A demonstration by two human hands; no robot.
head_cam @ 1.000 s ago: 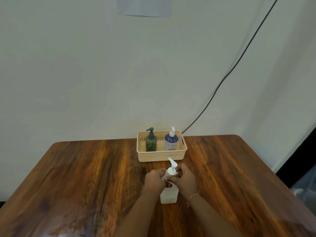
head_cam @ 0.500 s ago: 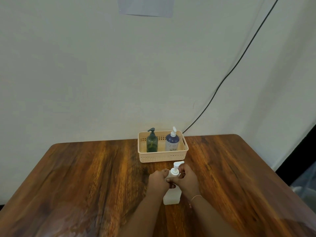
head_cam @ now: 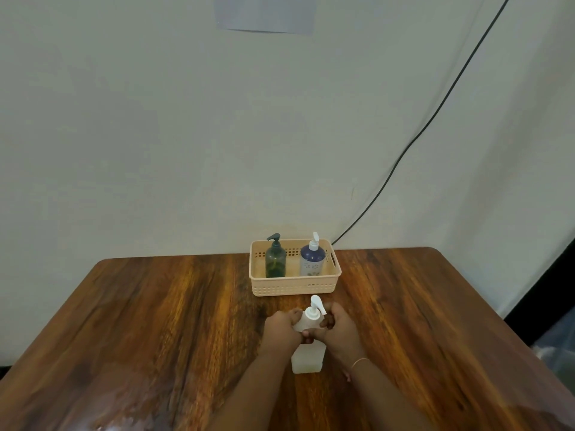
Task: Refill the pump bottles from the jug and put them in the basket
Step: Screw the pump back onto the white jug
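Wooden table (head_cam: 155, 321), black cable (head_cam: 431, 119), paper (head_cam: 264, 12) on wall (head_cam: 140, 135)

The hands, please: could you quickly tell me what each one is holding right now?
Left hand: closed, gripping the white pump bottle at its shoulder.
Right hand: closed, gripping the same bottle just below the pump.

A dark green pump bottle (head_cam: 275, 263) and a blue-and-white pump bottle (head_cam: 312, 262) are standing in the peach slotted plastic basket (head_cam: 294, 289), leaving a narrow gap between them.

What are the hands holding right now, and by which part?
Both hold the white pump bottle near its top: left hand grips the shoulder, right hand grips the neck under the pump head.
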